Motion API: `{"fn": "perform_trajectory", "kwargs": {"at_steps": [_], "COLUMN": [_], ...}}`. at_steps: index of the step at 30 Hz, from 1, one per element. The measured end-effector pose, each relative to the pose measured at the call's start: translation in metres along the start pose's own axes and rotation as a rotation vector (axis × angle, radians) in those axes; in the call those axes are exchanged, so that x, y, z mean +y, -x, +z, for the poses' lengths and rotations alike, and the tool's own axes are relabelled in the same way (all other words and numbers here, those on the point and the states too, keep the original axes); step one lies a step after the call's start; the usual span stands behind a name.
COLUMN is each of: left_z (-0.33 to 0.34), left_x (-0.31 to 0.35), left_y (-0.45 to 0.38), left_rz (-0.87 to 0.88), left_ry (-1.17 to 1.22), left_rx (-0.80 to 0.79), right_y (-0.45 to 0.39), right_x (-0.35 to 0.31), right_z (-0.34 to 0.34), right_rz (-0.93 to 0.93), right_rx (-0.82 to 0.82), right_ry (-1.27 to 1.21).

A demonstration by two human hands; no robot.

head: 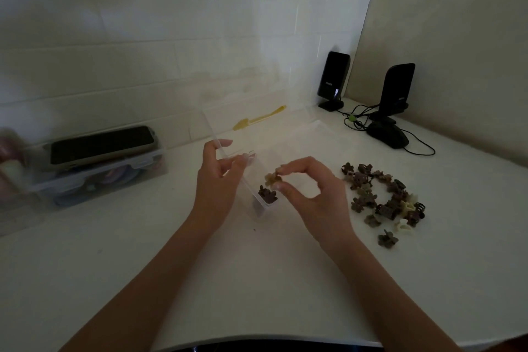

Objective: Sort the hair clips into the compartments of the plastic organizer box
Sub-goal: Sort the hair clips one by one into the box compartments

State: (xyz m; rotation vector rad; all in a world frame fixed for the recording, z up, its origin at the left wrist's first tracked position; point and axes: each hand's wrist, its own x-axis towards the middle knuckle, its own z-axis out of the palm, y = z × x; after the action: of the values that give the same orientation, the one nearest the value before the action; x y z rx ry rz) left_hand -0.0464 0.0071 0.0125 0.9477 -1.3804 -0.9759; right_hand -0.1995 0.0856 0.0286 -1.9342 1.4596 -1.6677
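Observation:
A clear plastic organizer box (310, 134) lies on the white table, its lid standing up at the back. My left hand (218, 180) holds the box's near left edge, fingers curled on the wall. My right hand (311, 186) pinches a tan flower hair clip (271, 178) between thumb and fingertips, just above the box's nearest compartments. A dark brown clip (267, 194) lies in the front compartment. A pile of several brown, grey and cream flower clips (383, 197) lies to the right of my right hand.
A second clear box (94, 180) with a phone (101, 144) on top stands at the left. Two black speakers (333, 80) (395, 91), a mouse (387, 134) and cables sit in the back right corner. The table's front edge curves below my arms.

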Motion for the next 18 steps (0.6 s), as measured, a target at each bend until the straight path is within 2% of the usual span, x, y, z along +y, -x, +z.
{"fn": "perform_trajectory", "kwargs": {"at_steps": [2,5,8,11,14,18], "left_z": [-0.001,-0.002,-0.001,-0.001,-0.002,-0.002], "left_x": [-0.002,-0.002,0.0,0.0,-0.003,-0.003], "left_y": [0.0,0.0,-0.001,-0.002,-0.005,-0.009], "left_rz": [0.011,0.008,-0.02,-0.106,-0.2,-0.238], "left_ry": [0.001,0.0,0.005,0.057,0.11,0.145], "left_rx": [0.002,0.004,0.009,0.03,0.051,0.085], "right_y": [0.0,-0.004,-0.008,-0.01,-0.01,-0.009], "right_x": [0.003,0.008,0.014,0.026,0.034,0.039], "right_z": [0.005,0.002,-0.013,-0.031,-0.042,-0.041], "right_rz": [-0.068,-0.054,0.081,0.319,0.524,0.562], "right_rx": [-0.02,0.068,0.253,0.395,0.343,0.17], "right_ry": [0.193,0.25,0.319,0.504,0.627,0.754]}}
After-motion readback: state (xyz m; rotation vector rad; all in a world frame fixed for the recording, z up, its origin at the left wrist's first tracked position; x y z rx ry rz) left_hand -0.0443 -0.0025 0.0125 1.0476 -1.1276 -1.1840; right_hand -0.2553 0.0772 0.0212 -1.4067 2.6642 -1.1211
